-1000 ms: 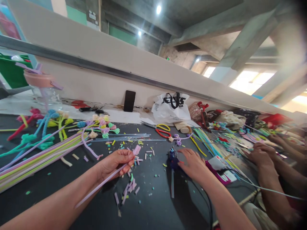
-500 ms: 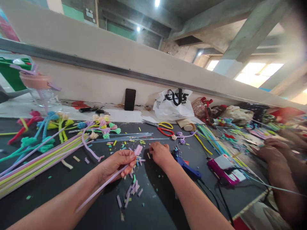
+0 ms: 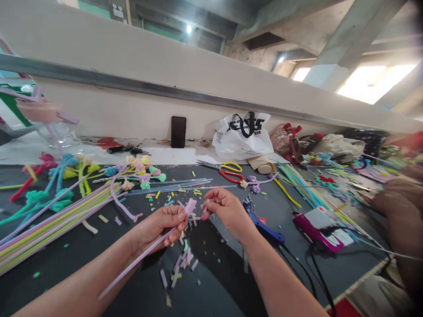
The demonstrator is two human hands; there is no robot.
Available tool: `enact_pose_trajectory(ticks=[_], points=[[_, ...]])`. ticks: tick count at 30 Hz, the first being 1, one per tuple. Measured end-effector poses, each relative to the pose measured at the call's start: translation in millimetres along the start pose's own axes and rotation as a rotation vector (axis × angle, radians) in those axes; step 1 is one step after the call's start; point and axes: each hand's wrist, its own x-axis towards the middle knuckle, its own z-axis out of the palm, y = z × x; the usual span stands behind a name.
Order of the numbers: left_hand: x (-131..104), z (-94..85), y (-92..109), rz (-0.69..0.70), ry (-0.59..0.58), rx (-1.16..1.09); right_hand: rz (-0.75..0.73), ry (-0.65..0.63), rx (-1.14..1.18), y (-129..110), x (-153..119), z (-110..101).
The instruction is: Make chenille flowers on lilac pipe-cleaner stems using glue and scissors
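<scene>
In my left hand [image 3: 167, 222], closed in a pinch, is a long lilac pipe cleaner [image 3: 132, 266]. Its tail slants down over my forearm, and a bundle of short lilac pieces [image 3: 190, 206] sticks up from between the fingertips. My right hand [image 3: 222, 208] is raised just to the right of that bundle, thumb and fingers pinched together; what they hold, if anything, is too small to make out. Below my hands, short lilac cut pieces [image 3: 178, 266] lie scattered on the dark table [image 3: 224, 281].
Right of my right hand lies a blue glue gun [image 3: 264, 226], with a magenta and white box [image 3: 319, 231] beyond it. Behind are scissors [image 3: 228, 169], clear glue sticks [image 3: 175, 187] and a phone [image 3: 178, 132]. Pipe cleaners [image 3: 66, 215] lie left. Another person's hands [image 3: 393, 202] are far right.
My right hand has lifted off the table and come closer to the lilac bundle, its fingers now pinched. My left hand keeps its hold almost unmoved. The view has shifted slightly.
</scene>
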Motion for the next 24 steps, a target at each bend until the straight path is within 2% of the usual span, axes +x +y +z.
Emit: enact_pose_trajectory(ticks=[2, 5, 12, 17, 24], points=[[0.1, -0.5, -0.5, -0.007, -0.001, -0.001, 0.013, -0.023, 0.098, -5.2, -4.0, -0.5], [0.0, -0.9, -1.1, -0.010, 0.003, 0.010, 0.020, -0.045, 0.108, -8.0, -6.4, -5.5], [0.3, -1.4, -1.3, -0.022, 0.011, 0.019, -0.082, -0.005, -0.100, -0.8, -3.3, -14.6], [0.4, 0.2, -1.2, -0.020, 0.016, 0.024, -0.276, 0.043, -0.216, -3.6, -4.5, -9.1], [-0.5, 4.2, -1.4, -0.063, 0.024, 0.080, -0.354, 0.055, -0.355, -6.2, -7.7, 1.1]])
